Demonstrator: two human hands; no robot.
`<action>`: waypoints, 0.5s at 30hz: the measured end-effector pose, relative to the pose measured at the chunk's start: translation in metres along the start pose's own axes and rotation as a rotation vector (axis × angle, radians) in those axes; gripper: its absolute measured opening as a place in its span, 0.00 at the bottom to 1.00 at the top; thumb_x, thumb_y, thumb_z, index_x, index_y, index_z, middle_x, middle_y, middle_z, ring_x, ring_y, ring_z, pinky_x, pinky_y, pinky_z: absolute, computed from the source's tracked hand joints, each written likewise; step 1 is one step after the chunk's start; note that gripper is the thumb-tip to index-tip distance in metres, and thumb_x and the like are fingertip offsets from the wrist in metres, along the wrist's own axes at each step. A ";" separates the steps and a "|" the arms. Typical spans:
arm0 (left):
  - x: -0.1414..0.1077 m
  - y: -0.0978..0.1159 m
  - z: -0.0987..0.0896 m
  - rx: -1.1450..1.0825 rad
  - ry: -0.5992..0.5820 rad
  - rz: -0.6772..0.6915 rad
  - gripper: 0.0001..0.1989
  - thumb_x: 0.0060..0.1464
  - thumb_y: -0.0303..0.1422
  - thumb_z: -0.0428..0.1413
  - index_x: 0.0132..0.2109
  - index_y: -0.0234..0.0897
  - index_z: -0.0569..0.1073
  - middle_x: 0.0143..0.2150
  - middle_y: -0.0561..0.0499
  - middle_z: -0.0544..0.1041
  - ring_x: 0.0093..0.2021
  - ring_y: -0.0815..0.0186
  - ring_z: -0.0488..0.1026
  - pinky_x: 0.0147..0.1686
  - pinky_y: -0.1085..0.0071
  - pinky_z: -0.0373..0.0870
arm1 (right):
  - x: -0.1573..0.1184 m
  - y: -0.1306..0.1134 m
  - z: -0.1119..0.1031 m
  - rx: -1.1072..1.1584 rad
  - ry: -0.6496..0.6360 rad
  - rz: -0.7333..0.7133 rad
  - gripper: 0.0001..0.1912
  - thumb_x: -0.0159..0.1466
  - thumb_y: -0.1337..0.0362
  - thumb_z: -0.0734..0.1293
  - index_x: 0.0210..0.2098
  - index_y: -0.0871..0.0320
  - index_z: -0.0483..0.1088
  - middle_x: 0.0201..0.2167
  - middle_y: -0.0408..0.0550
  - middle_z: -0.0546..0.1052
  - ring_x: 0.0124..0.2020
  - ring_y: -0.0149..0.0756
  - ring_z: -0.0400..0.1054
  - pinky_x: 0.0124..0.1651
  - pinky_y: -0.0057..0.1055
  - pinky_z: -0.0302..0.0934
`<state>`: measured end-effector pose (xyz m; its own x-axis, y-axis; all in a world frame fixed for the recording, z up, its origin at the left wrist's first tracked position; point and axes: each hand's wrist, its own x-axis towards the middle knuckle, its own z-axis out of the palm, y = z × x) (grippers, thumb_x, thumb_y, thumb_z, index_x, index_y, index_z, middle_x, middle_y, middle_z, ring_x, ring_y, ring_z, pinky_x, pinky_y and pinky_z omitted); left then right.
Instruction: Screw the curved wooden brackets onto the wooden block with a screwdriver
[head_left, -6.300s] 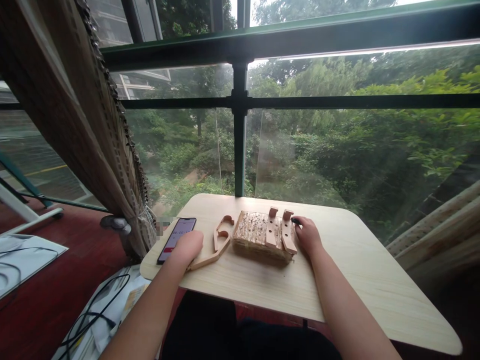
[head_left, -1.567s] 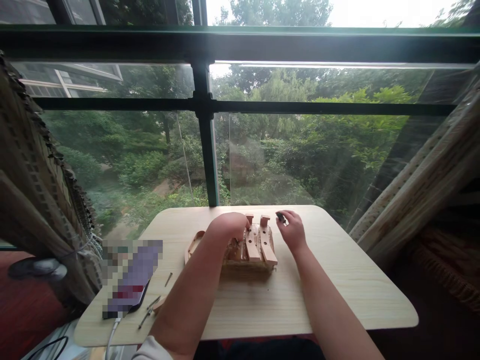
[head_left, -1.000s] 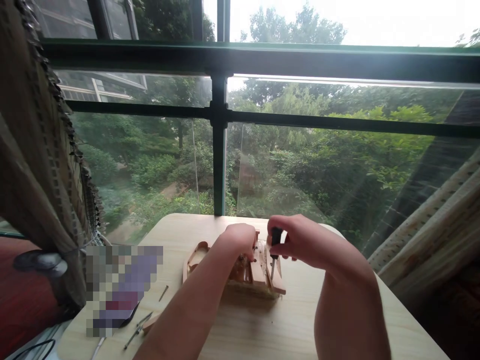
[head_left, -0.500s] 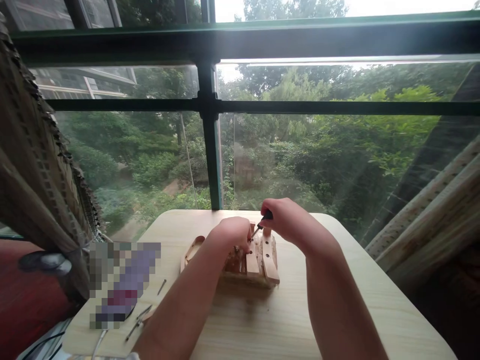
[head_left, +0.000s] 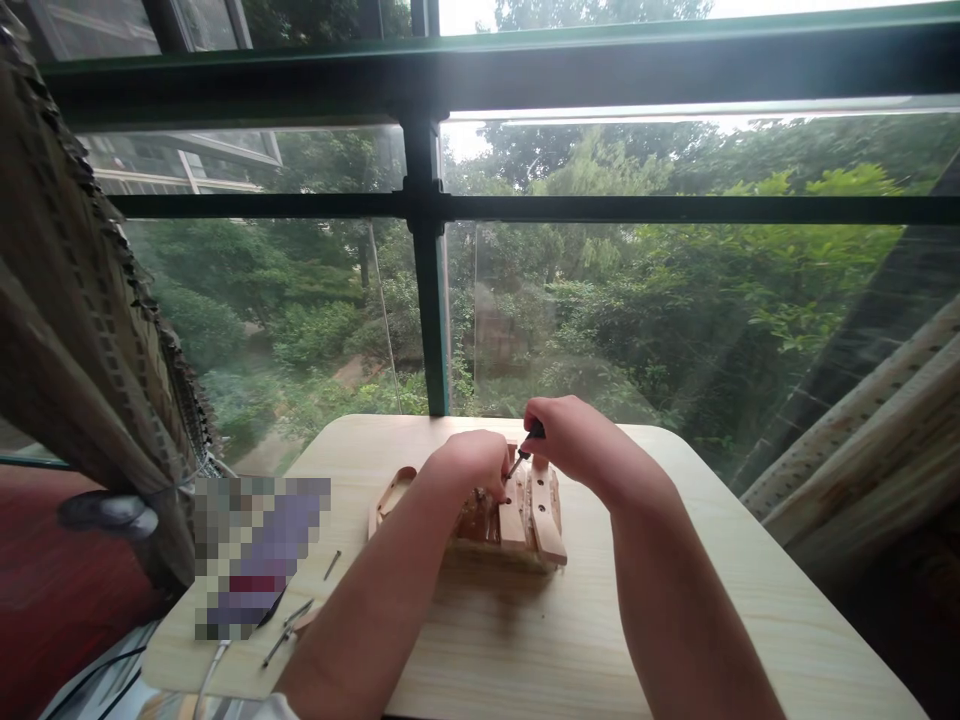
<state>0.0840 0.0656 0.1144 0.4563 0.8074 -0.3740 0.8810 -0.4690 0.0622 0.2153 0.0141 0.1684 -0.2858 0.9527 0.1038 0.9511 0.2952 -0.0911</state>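
Observation:
My right hand [head_left: 566, 428] is closed round the black handle of a screwdriver [head_left: 519, 461], whose metal shaft slants down to the left. The shaft's tip reaches a pale wooden strip [head_left: 512, 524] near my left fingers. My left hand [head_left: 480, 462] is bent over the wooden assembly, its fingers pinched together by the tip; what they hold is hidden. A second wooden strip [head_left: 550, 538] with dark round holes lies to the right on the same assembly. The left hand and forearm cover part of its left side.
A curved wooden piece [head_left: 397, 482] lies left of the assembly. Long screws [head_left: 332, 565] and other metal pieces [head_left: 287, 633] are on the pale table [head_left: 615, 650]. A blurred purple object [head_left: 277, 545] with a white cable lies at the left edge. A window stands behind.
The view has shifted slightly, so the table and the things on it appear a little farther right. Both hands stay at the assembly, with the screwdriver still in the right one.

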 end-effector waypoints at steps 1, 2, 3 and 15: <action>0.000 0.000 0.000 -0.002 0.002 0.002 0.22 0.40 0.42 0.65 0.45 0.44 0.79 0.40 0.53 0.81 0.37 0.63 0.75 0.35 0.73 0.68 | 0.001 0.000 0.001 -0.002 0.000 0.003 0.08 0.58 0.67 0.69 0.38 0.59 0.76 0.31 0.50 0.78 0.31 0.35 0.69 0.28 0.28 0.49; 0.000 0.000 0.000 -0.004 0.004 0.003 0.22 0.40 0.42 0.65 0.45 0.44 0.79 0.40 0.53 0.81 0.37 0.63 0.75 0.34 0.73 0.67 | 0.001 -0.001 0.002 -0.005 0.002 0.006 0.08 0.58 0.67 0.69 0.38 0.59 0.76 0.31 0.50 0.79 0.31 0.36 0.70 0.28 0.28 0.50; 0.000 0.000 0.000 -0.006 0.004 0.004 0.22 0.40 0.42 0.65 0.45 0.44 0.79 0.40 0.53 0.81 0.37 0.63 0.75 0.34 0.73 0.67 | 0.002 -0.001 0.003 -0.008 0.005 0.011 0.08 0.58 0.67 0.70 0.38 0.59 0.76 0.32 0.51 0.79 0.32 0.36 0.70 0.29 0.28 0.50; 0.008 -0.004 0.003 -0.009 -0.016 0.021 0.25 0.41 0.42 0.66 0.49 0.45 0.79 0.39 0.52 0.81 0.36 0.61 0.75 0.36 0.71 0.69 | -0.006 -0.005 0.010 0.055 0.030 -0.137 0.10 0.59 0.70 0.64 0.37 0.60 0.77 0.35 0.53 0.79 0.35 0.37 0.71 0.31 0.28 0.52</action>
<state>0.0834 0.0731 0.1081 0.4725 0.7914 -0.3878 0.8724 -0.4825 0.0783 0.2107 0.0077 0.1583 -0.4083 0.9008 0.1481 0.8952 0.4268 -0.1279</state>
